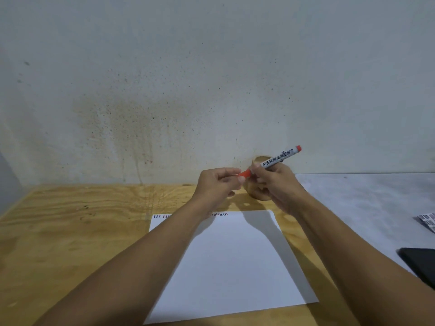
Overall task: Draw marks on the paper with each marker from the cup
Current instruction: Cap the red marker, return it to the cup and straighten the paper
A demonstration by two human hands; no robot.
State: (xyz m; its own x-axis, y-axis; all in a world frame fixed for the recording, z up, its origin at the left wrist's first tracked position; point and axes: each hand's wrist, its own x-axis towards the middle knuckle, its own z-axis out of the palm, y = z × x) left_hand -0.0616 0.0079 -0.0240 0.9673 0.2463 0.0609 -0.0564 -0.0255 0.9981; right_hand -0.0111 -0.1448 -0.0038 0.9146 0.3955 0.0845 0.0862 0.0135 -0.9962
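white marker (279, 157) with red cap (246, 173), white paper (230, 260) with red and dark dashes, yellow-grained wood table (70, 231).

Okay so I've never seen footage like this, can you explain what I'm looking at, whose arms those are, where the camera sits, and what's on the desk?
There is just one picture, taken by a camera worn on a person's head, looking forward and down, so the two bare arms are the wearer's own. The right hand holds a red permanent marker by its barrel, and the left hand pinches its red cap; whether the cap is going on or off cannot be told. Behind the hands stands a wooden cup. On the wooden table lies a white sheet of paper with short marks along its far edge. A dark object sits at the right.
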